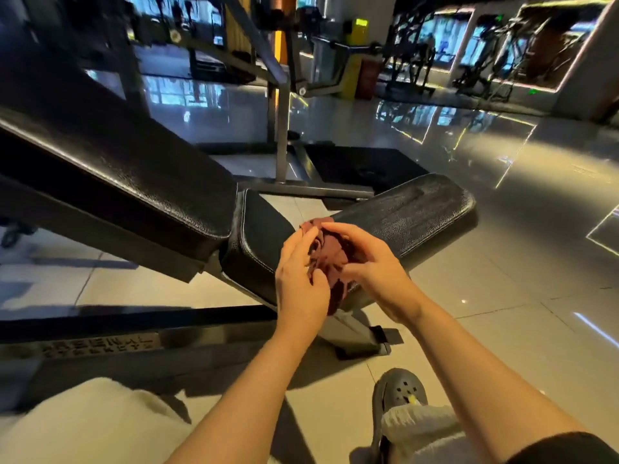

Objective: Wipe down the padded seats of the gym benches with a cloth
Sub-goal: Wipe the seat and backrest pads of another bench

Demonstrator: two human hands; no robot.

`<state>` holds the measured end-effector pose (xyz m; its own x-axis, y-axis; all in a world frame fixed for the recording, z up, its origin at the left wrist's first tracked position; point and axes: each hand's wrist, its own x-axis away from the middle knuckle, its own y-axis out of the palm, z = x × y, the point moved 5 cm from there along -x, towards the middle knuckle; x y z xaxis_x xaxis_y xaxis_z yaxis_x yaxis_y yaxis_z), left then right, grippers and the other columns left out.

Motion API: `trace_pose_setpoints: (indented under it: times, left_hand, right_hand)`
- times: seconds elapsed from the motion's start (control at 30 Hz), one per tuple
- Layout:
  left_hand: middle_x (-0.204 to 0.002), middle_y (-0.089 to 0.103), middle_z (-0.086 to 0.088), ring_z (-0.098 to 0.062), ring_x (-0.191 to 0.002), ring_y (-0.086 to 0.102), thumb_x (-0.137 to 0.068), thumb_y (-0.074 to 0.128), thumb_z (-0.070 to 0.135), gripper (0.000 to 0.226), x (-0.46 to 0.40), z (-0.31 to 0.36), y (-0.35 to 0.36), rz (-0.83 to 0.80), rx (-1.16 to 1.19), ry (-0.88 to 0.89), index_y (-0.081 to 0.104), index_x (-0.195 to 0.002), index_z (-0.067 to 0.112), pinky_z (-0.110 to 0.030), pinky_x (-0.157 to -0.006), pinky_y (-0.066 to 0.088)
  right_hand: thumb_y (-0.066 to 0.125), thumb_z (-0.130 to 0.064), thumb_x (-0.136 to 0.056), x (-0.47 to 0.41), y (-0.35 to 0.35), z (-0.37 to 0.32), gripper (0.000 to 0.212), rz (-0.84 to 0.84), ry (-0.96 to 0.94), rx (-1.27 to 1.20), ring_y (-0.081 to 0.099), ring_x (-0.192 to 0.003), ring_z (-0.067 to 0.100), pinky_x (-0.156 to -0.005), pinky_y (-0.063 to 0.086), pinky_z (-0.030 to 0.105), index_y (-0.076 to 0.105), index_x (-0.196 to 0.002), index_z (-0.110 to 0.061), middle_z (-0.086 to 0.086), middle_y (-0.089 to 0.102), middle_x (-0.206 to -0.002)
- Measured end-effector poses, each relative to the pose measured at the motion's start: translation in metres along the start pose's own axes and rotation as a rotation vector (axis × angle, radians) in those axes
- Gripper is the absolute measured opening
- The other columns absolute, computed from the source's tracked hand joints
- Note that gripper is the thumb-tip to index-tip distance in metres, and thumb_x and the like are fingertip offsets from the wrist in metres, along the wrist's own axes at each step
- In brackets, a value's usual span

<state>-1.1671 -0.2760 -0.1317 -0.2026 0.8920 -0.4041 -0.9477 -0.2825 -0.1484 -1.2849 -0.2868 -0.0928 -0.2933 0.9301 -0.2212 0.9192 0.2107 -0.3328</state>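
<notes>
A dark maroon cloth [330, 259] is bunched up between both my hands, just above the near edge of the bench's black padded seat [418, 212]. My left hand [299, 279] grips the cloth's left side with curled fingers. My right hand [371, 262] wraps over its top and right side. The seat pad tilts up toward the right. The long black padded backrest [117, 175] slopes up to the left, separated from the seat by a narrow gap.
The bench's metal frame [351, 333] and base rail [100, 343] run across the tiled floor below my hands. An upright steel post [283, 128] stands behind the bench. My grey clog [400, 393] is on the floor. Other gym machines [412, 58] line the back.
</notes>
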Motion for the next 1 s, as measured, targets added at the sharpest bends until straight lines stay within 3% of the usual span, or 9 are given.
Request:
trace_pose_setpoints:
  times: [0.17, 0.3, 0.37, 0.47, 0.63, 0.77, 0.83, 0.9, 1.0]
  left_hand:
    - [-0.136, 0.048, 0.004, -0.008, -0.125, 0.047, -0.086, 0.044, -0.012, 0.058, -0.038, 0.029, -0.021, -0.119, -0.016, 0.059, 0.054, -0.130, 0.026, -0.032, -0.106, 0.044]
    - [-0.137, 0.044, 0.008, 0.013, -0.120, 0.039, -0.079, 0.063, -0.006, 0.069, -0.053, 0.041, -0.022, -0.410, -0.163, 0.180, 0.047, -0.138, 0.023, 0.000, -0.096, 0.032]
    - [-0.133, 0.047, 0.008, 0.012, -0.116, 0.040, -0.078, 0.070, 0.001, 0.064, -0.060, 0.038, -0.024, -0.381, -0.293, 0.248, 0.050, -0.133, 0.027, 0.005, -0.091, 0.027]
    - [-0.125, 0.049, 0.007, 0.002, -0.110, 0.045, -0.080, 0.075, 0.016, 0.047, -0.066, 0.031, -0.025, -0.306, -0.397, 0.256, 0.057, -0.122, 0.028, 0.001, -0.089, 0.031]
    - [-0.114, 0.052, 0.012, -0.010, -0.107, 0.047, -0.083, 0.072, 0.025, 0.028, -0.069, 0.027, -0.003, -0.323, -0.452, 0.289, 0.052, -0.099, 0.034, -0.029, -0.095, 0.039]
    - [-0.108, 0.058, 0.012, -0.006, -0.106, 0.048, -0.092, 0.061, 0.019, 0.012, -0.072, 0.031, 0.025, -0.321, -0.387, 0.321, 0.059, -0.097, 0.029, -0.024, -0.093, 0.036]
    - [-0.113, 0.060, 0.011, -0.003, -0.107, 0.046, -0.094, 0.056, 0.018, 0.016, -0.075, 0.034, 0.041, -0.317, -0.322, 0.342, 0.064, -0.107, 0.025, -0.022, -0.094, 0.036]
    - [-0.121, 0.059, 0.008, -0.006, -0.114, 0.047, -0.094, 0.057, 0.017, 0.024, -0.080, 0.039, 0.056, -0.332, -0.253, 0.349, 0.063, -0.117, 0.023, -0.025, -0.099, 0.038]
    - [-0.131, 0.054, 0.006, -0.009, -0.125, 0.043, -0.092, 0.060, 0.016, 0.036, -0.088, 0.042, 0.075, -0.391, -0.201, 0.326, 0.057, -0.127, 0.021, -0.022, -0.101, 0.033]
  right_hand:
    - [0.066, 0.006, -0.082, -0.015, -0.002, -0.009, 0.067, 0.182, -0.110, 0.076, 0.058, -0.110, -0.006, -0.090, 0.050, 0.014, 0.051, -0.132, -0.035, -0.016, 0.060, -0.120]
    - [0.066, -0.004, -0.086, -0.023, -0.006, -0.011, 0.050, 0.302, -0.155, 0.159, 0.060, -0.104, -0.004, -0.090, 0.046, 0.010, 0.054, -0.127, -0.030, -0.008, 0.065, -0.114]
    - [0.064, -0.012, -0.090, -0.026, -0.007, -0.010, 0.037, 0.308, -0.173, 0.245, 0.059, -0.104, 0.000, -0.093, 0.048, 0.018, 0.058, -0.122, -0.029, -0.009, 0.065, -0.114]
    - [0.060, -0.028, -0.093, -0.029, -0.014, -0.001, 0.019, 0.347, -0.171, 0.452, 0.055, -0.099, 0.006, -0.089, 0.048, 0.030, 0.063, -0.112, -0.026, -0.010, 0.063, -0.106]
    - [0.059, -0.033, -0.094, -0.026, -0.029, 0.001, 0.016, 0.395, -0.235, 0.687, 0.041, -0.108, 0.004, -0.091, 0.036, 0.024, 0.061, -0.104, -0.021, -0.007, 0.055, -0.110]
    - [0.063, -0.028, -0.090, -0.019, -0.046, 0.006, 0.012, 0.394, -0.124, 0.617, 0.055, -0.085, 0.007, -0.075, 0.052, 0.034, 0.053, -0.095, -0.023, -0.010, 0.059, -0.092]
    - [0.067, -0.014, -0.084, -0.014, -0.065, 0.004, 0.023, 0.502, -0.090, 0.679, 0.052, -0.077, 0.013, -0.065, 0.050, 0.037, 0.046, -0.083, -0.021, -0.006, 0.054, -0.082]
    - [0.067, -0.001, -0.079, -0.014, -0.089, -0.010, 0.033, 0.665, -0.133, 0.741, 0.042, -0.072, 0.015, -0.062, 0.039, 0.024, 0.040, -0.076, -0.020, -0.006, 0.045, -0.080]
    - [0.058, 0.002, -0.078, -0.023, -0.126, -0.041, 0.023, 0.980, -0.255, 0.956, 0.033, -0.078, 0.015, -0.066, 0.030, 0.015, 0.043, -0.082, -0.015, 0.002, 0.044, -0.086]
